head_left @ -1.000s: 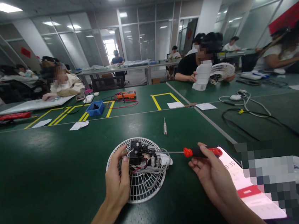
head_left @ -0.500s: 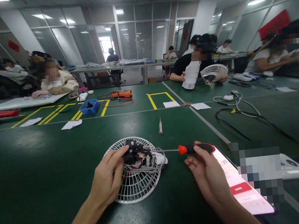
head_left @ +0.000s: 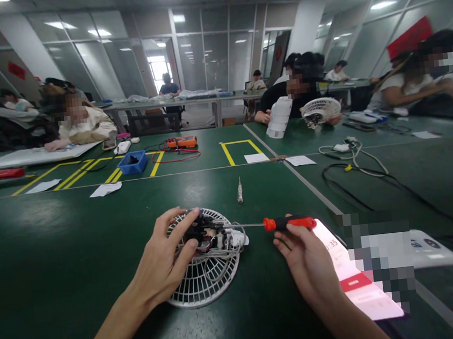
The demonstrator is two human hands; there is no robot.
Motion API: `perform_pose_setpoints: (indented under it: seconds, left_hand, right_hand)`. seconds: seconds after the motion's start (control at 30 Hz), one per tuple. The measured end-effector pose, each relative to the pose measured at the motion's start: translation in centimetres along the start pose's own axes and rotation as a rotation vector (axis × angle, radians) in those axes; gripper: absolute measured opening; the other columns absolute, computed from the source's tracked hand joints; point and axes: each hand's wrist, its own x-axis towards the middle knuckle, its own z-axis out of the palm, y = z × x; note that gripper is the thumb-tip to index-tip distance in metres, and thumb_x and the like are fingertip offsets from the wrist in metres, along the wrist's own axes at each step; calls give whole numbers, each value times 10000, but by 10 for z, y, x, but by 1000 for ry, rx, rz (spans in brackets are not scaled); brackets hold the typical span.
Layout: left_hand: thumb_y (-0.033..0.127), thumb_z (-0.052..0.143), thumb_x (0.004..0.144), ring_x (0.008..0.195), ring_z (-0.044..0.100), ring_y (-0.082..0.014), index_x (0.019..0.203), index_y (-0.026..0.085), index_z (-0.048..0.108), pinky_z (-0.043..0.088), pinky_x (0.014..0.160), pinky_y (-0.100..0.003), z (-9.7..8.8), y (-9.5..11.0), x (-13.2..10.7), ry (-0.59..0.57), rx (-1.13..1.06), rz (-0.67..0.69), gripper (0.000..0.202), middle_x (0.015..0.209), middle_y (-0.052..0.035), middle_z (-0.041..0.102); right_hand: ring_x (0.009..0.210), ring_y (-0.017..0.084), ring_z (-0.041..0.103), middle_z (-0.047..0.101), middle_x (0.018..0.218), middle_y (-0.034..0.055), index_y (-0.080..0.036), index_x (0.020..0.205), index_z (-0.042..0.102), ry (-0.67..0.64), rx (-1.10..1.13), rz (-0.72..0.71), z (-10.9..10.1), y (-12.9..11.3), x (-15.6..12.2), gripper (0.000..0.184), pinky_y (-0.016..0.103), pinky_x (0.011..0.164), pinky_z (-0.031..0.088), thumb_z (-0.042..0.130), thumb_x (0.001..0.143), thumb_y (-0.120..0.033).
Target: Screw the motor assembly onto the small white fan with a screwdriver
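Observation:
A white fan grille [head_left: 201, 293] lies flat on the green table. On top of it sits a black fan motor [head_left: 194, 229] with loose wires and a white plastic part [head_left: 238, 238] at its right side. My left hand [head_left: 161, 262] grips the motor from the left, fingers over its top and thumb on the near side. Between the thumb and fingers of my right hand [head_left: 306, 258] is a red-and-black screwdriver [head_left: 291, 222]. Its shaft points left into the motor assembly; the tip is hidden there.
A small clear-handled screwdriver [head_left: 239, 192] lies beyond the grille. Right of my right hand is a lit phone [head_left: 353, 280]. Farther back are a blue bin [head_left: 132, 163], an orange multimeter [head_left: 182, 142], paper slips and cables [head_left: 357, 177]. A person opposite holds a white fan part [head_left: 280, 118].
My left fingers have shifted on the motor, the thumb now resting across its near side. My right hand has turned the screwdriver handle, showing more red. The view has shifted slightly.

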Motion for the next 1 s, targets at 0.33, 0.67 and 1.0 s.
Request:
perform_pose_setpoints:
  seconds: [0.33,0.67,1.0]
  left_hand:
    - [372,545,991,1408,509,-239,1430,329,491,458,1190,-500,0,6,13,51,-19,57,445,1466,-29,576]
    - [398,576,975,1351,571,-256,1445,288,469,506,1142,-495,11,10,-3,143,-51,-52,494,1479,-74,564]
    - [80,733,788,1545,310,-338,1555,308,335,293,1269,-623,20,39,-20,441,197,349,894,1683,-79,277]
  right_hand:
    - [794,184,645,711,844,-4,-216,928,685,3,15,18,0,2,-3,426,284,631,533,909,602,-373]
    - [632,157,594,673,731,-44,-239,1013,622,-37,-19,-11,0,3,-4,515,289,630,507,905,593,-327]
    - [889,232,671,709,922,1,-233,905,680,-31,32,-36,2,-2,-6,375,352,724,540,860,584,-308]
